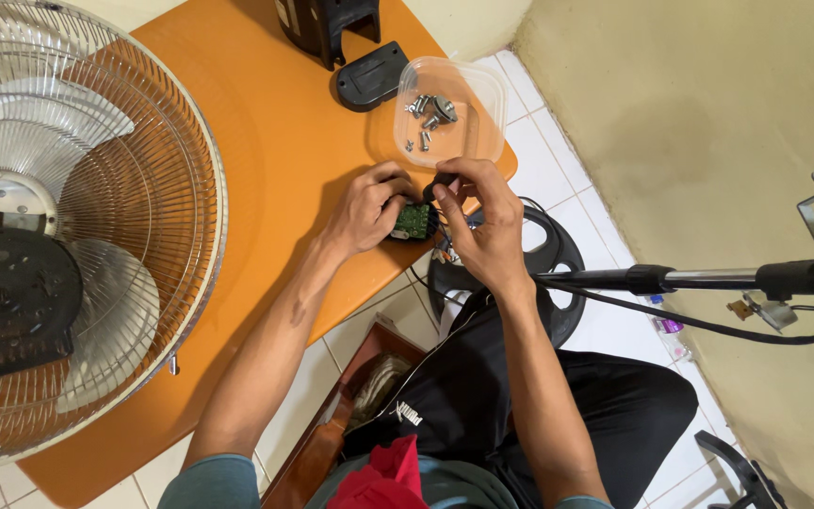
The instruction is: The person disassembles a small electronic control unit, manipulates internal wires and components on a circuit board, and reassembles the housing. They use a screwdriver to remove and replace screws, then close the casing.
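Both hands grip a small black housing with a green circuit board (414, 221): left hand (366, 207) cradling it, right hand (482, 221) pinching its top edge. Just beyond sits a clear plastic tub of metal screws (482, 104) on the orange table (266, 132).

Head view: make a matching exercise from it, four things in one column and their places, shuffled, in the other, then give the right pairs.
Things:
1. green circuit board
2. screws
3. fan grille
4. black pole

Places:
A. lying flat at the left end of the orange table
B. inside the clear plastic container
C. between the left hand and the right hand
D. stretching over the tiled floor at the right

Pairs: 1-C, 2-B, 3-A, 4-D
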